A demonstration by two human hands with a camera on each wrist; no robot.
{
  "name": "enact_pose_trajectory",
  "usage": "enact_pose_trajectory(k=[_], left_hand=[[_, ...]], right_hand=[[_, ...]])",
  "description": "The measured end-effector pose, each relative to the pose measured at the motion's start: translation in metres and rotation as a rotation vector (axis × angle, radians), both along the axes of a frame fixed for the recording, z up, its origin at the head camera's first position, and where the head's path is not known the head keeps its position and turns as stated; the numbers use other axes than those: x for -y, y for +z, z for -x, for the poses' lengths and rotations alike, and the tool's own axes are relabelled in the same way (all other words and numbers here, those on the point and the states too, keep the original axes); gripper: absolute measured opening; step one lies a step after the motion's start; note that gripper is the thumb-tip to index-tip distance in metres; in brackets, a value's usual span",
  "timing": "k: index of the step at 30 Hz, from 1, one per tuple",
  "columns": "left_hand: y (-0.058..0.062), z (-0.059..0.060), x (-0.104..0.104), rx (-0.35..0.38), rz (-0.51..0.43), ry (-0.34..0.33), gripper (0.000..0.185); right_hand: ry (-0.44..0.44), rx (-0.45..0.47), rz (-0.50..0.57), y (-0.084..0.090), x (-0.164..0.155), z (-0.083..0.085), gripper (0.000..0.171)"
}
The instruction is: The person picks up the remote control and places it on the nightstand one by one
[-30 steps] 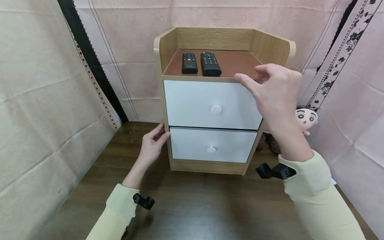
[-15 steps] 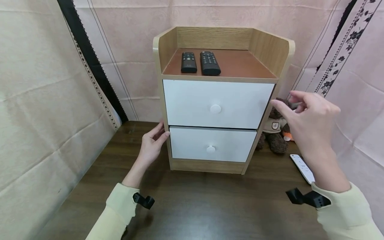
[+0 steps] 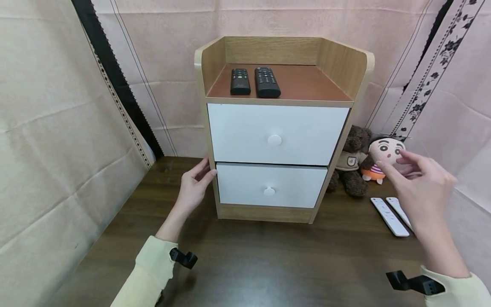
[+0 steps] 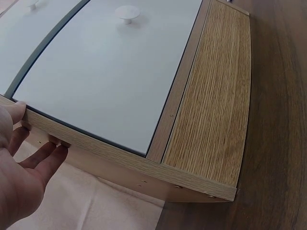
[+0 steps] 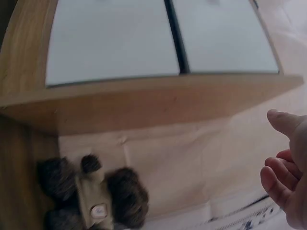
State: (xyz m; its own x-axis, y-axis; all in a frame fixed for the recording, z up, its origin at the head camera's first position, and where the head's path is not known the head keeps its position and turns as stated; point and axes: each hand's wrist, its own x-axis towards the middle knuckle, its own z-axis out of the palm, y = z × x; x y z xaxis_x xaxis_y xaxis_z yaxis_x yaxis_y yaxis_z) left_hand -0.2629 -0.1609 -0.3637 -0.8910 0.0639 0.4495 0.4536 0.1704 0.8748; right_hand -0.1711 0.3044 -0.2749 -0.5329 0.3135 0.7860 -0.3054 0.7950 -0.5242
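Two black remotes point(image 3: 254, 81) lie at the cabinet point(image 3: 276, 128) top's left edge; two white remotes point(image 3: 391, 210) lie at the table's right edge. Both drawers closed. Left hand point(image 3: 193, 185) rests flat against the cabinet's left side; right hand point(image 3: 422, 192) hangs relaxed, holding nothing.

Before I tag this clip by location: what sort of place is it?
Probably a staged bedroom corner, not a lived-in room. A small two-drawer nightstand stands on a dark wooden surface, pink cloth hangs behind it as a backdrop, and a brown teddy bear sits beside it.
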Motion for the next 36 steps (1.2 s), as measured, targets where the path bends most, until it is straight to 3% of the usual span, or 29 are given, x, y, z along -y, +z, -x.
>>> enact_pose_trajectory(k=[15,18,22,24,29,36], left_hand=[[-0.001,0.000,0.000,-0.028,-0.019,-0.006,0.054],[0.000,0.000,0.000,-0.024,-0.021,-0.007,0.054],[0.001,-0.001,0.000,-0.015,-0.021,-0.012,0.054],[0.001,-0.001,-0.001,-0.017,-0.019,-0.013,0.054],[0.002,-0.001,-0.001,-0.021,-0.012,-0.013,0.054],[0.001,-0.001,-0.001,-0.010,-0.009,-0.007,0.054]], right_hand=[[0.018,0.040,0.122,-0.077,-0.058,-0.009,0.055],[0.026,0.107,0.258,-0.092,-0.068,-0.009,0.053],[0.078,0.277,0.496,-0.114,-0.087,-0.009,0.055],[0.103,0.353,0.562,-0.127,-0.097,-0.010,0.058],[0.107,0.440,0.556,-0.156,-0.114,-0.012,0.070],[0.093,0.502,0.519,-0.179,-0.126,-0.011,0.076]])
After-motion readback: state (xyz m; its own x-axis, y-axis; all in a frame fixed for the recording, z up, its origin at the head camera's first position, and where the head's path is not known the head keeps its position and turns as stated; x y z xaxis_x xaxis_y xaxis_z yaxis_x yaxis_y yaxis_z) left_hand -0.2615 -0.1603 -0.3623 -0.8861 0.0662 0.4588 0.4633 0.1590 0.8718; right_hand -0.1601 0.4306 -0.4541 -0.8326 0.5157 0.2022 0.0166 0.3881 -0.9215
